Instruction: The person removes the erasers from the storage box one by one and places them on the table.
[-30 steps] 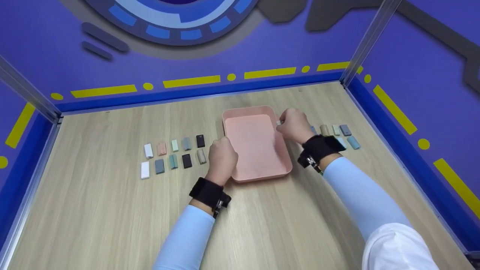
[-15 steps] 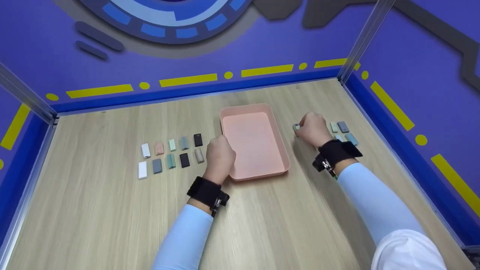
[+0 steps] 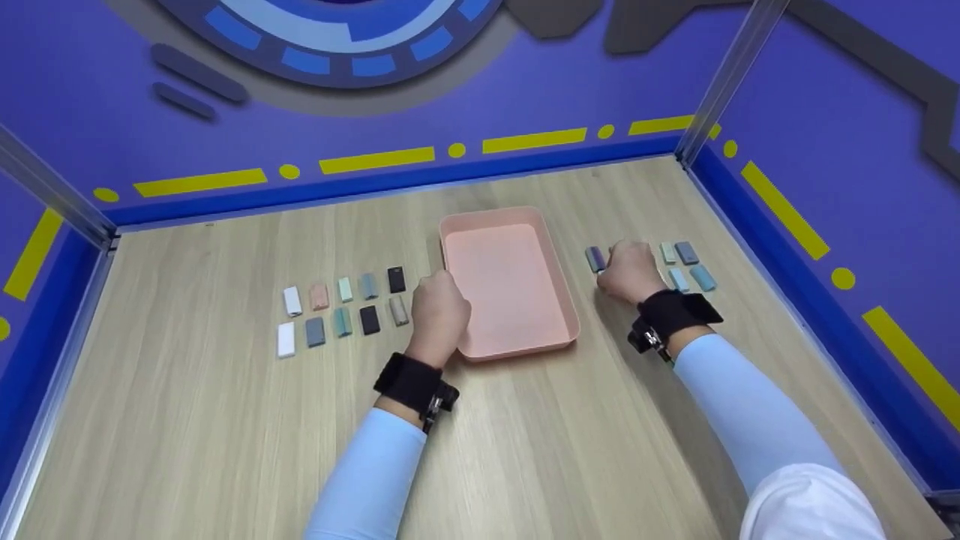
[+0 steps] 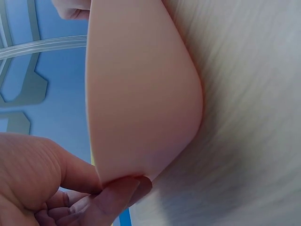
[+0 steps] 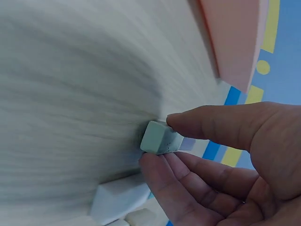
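Note:
My left hand (image 3: 439,311) pinches the left wall of a shallow pink tray (image 3: 551,292). In the left wrist view, its thumb and fingers (image 4: 113,200) grip the tray's edge near a corner. To the right of the tray, my right hand (image 3: 632,271) is low over the table. In the right wrist view, thumb and fingers pinch a small pale green block (image 5: 157,137), mostly hidden by the hand in the head view. A dark bluish-purple block (image 3: 595,259) lies just beyond the fingertips, between hand and tray.
Left of the tray, several small blocks lie in two rows, including a white block (image 3: 286,340) and a black block (image 3: 396,279). Right of my right hand lie a grey-blue block (image 3: 686,253), a teal block (image 3: 703,277), and pale blocks. Purple panels wall the table.
My right hand has moved right, away from the tray's edge, and lower to the table. The bluish-purple block has come into view beside it. My left hand keeps its grip on the tray.

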{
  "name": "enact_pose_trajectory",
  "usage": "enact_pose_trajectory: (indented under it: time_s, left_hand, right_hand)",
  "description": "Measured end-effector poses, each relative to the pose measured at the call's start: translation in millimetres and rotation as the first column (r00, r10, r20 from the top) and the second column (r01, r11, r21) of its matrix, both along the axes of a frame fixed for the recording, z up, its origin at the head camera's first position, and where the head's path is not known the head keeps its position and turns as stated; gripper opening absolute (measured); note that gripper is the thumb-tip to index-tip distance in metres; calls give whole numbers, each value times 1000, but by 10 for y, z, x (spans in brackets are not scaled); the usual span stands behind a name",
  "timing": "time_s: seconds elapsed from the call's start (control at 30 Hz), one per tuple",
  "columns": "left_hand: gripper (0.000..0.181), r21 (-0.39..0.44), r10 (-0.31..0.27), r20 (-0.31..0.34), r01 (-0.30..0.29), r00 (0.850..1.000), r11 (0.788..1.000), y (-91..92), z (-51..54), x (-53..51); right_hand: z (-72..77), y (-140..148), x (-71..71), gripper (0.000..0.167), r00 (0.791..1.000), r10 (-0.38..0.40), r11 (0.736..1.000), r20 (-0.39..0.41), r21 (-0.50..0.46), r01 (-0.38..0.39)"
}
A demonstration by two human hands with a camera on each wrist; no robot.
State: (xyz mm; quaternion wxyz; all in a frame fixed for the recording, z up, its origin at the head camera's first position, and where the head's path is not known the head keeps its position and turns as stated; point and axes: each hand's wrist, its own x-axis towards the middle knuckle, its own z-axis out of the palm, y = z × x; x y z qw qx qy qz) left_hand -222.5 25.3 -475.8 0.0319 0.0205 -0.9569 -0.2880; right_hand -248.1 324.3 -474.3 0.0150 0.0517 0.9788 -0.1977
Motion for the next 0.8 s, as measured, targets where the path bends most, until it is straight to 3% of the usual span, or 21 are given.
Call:
enact_pose_trajectory:
  time_s: [0.2, 0.33, 0.5, 0.57, 0.63, 0.73, 0.8]
  left_hand:
    - [11, -10, -1, 11, 1, 1000, 1000, -6, -5, -4]
    - [9, 17, 11, 19, -12, 1000, 1000, -59, 14, -17]
    - [30, 89, 60, 61, -66, 996, 994, -289, 191, -4]
    - [35, 101, 79, 35, -82, 996, 992, -448, 301, 18]
    - [38, 98, 98, -35, -94, 995, 991, -640, 407, 43]
    - [44, 94, 122, -141, -109, 982, 990, -952, 506, 99]
    - [48, 97, 124, -197, -107, 972, 990, -1149, 517, 134]
  right_hand:
    - [-62, 0, -6, 16, 999, 6, 998, -33, 59, -4]
    - [-24, -27, 31, 25, 1000, -8, 1000, -28, 18, 9]
    - [119, -81, 111, 40, 997, -19, 997, -75, -72, 13]
    - [198, -94, 142, 31, 992, -20, 996, -125, -91, 9]
    - [273, -96, 168, 24, 985, -17, 994, -171, -108, -1]
    - [364, -95, 206, 39, 971, -15, 988, -238, -151, -21]
    - [391, -96, 230, 41, 959, -4, 985, -284, -168, -46]
